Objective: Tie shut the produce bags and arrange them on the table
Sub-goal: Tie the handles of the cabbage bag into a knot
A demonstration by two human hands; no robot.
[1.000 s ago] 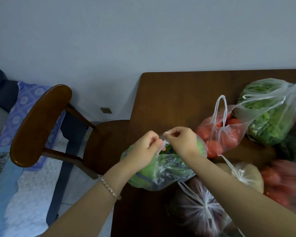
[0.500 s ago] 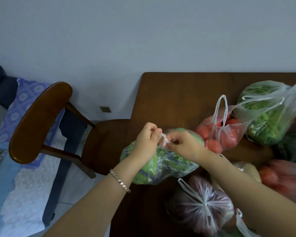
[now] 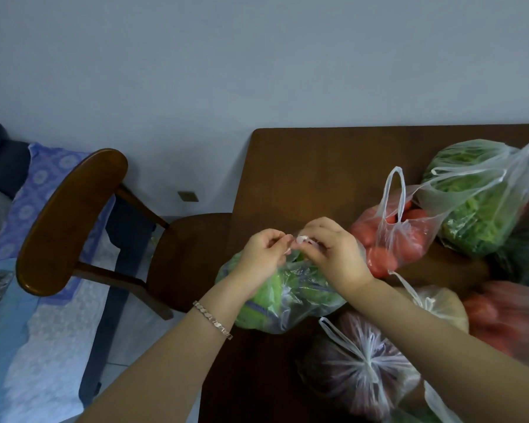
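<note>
A clear plastic bag of green vegetables [image 3: 290, 296] lies at the left edge of the dark wooden table [image 3: 312, 166]. My left hand [image 3: 261, 254] and my right hand [image 3: 333, 250] both pinch its twisted handles just above the bag, fingertips almost touching around a small white knot. A bag of red tomatoes [image 3: 391, 239] stands open behind my right hand, one handle sticking up. A tied bag of purple produce [image 3: 361, 366] lies under my right forearm.
A big bag of leafy greens [image 3: 483, 203] sits at the back right, more red produce [image 3: 513, 315] and a pale tied bag [image 3: 443, 306] on the right. A wooden chair [image 3: 74, 221] stands left of the table, tucked at its side. A patterned bed [image 3: 28, 300] is far left.
Both hands have risen slightly and stay together over the green bag, working the handles into a knot. The bag has shifted little.
</note>
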